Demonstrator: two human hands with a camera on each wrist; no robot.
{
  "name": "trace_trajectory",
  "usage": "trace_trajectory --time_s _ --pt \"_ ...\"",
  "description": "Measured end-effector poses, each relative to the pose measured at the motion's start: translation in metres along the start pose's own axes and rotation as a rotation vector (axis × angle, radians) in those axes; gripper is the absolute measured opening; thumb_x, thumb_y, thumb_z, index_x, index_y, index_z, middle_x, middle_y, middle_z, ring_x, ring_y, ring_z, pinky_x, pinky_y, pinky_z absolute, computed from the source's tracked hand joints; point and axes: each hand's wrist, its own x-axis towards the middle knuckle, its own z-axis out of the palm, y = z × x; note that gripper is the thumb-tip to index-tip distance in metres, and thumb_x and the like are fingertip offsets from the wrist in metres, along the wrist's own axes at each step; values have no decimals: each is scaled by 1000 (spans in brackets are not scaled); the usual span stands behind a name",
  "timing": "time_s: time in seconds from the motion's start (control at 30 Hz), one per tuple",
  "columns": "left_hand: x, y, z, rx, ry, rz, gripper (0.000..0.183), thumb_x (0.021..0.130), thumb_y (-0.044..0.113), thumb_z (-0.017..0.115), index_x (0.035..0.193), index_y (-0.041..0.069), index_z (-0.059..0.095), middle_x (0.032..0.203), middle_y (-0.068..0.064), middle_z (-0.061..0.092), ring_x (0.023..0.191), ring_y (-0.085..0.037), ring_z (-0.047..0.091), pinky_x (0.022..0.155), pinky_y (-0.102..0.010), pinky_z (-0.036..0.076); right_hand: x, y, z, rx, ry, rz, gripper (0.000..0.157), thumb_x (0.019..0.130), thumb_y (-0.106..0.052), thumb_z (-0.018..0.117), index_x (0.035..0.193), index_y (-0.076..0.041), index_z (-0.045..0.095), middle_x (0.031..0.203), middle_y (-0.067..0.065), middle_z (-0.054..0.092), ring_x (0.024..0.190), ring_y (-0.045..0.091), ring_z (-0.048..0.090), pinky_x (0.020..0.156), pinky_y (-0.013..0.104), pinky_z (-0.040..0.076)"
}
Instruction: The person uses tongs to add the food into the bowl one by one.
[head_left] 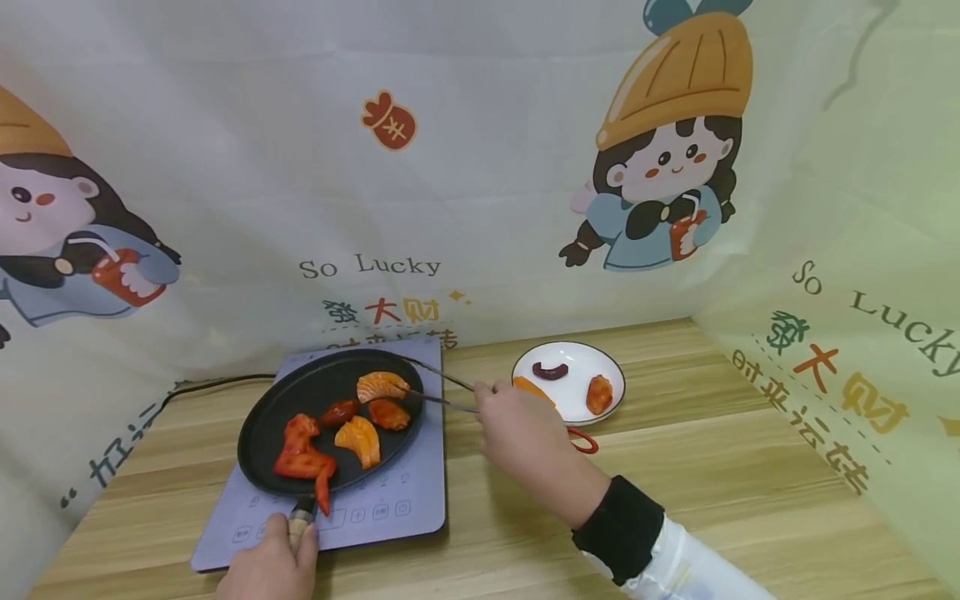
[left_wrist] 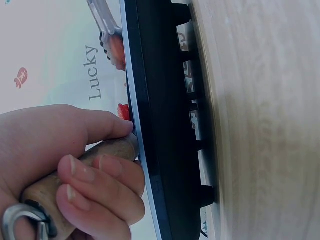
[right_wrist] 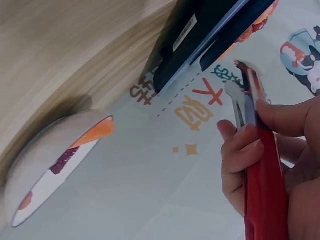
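Observation:
My left hand (head_left: 270, 562) grips the wooden handle (left_wrist: 47, 195) of a black frying pan (head_left: 300, 383), fingers wrapped around it. In my right hand (head_left: 528, 433) is a pair of metal tongs (left_wrist: 102, 17) with a red grip (right_wrist: 265, 190). The tong tips reach over the pan's right side, at an orange salmon-like slice (head_left: 382, 386). Also in the pan lie a second orange slice (head_left: 358, 442), two reddish-brown glazed pieces (head_left: 388, 414) and a red chicken wing (head_left: 303, 454), whose tip hangs over the near rim.
Under the pan is a grey induction cooktop (head_left: 423, 500), its black cord (head_left: 225, 382) running left. A white plate (head_left: 577, 392) to the right bears a dark curved piece (head_left: 550, 371), an orange slice (head_left: 534, 390) and a glazed piece (head_left: 600, 394). Printed cloth (head_left: 495, 167) walls the wooden table (head_left: 675, 400).

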Motion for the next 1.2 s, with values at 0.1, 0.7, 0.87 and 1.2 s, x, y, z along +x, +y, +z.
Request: trace_trajectory --time_s 0.1,0.7,0.87,1.2 --pt "10 -9 11 9 15 4 48 106 46 53 114 -2 53 71 -18 60 62 -30 58 57 -45 44 -2 6 1 48 -9 10 37 103 -25 71 134 -6 68 115 9 75 91 22 74 72 38 61" --pt "-1 -1 2 -10 29 19 48 107 44 52 111 -4 53 69 -17 57 61 -30 56 56 -44 42 -19 54 -14 281 -30 -1 21 104 -32 69 105 -11 68 72 -1 56 64 16 53 61 32 42" --pt "-6 4 -4 -4 28 13 48 107 42 52 113 -5 53 70 -18 58 62 -30 57 57 -45 44 -22 74 -24 252 -4 21 30 105 -30 69 122 -6 71 81 1 64 70 17 55 65 32 45" --pt "-22 19 -23 -5 3 16 43 106 36 54 111 -6 52 71 -20 59 63 -32 59 60 -46 46 -32 100 -38 320 -76 128 37 107 -28 65 133 -2 67 76 5 54 60 16 48 56 29 39"
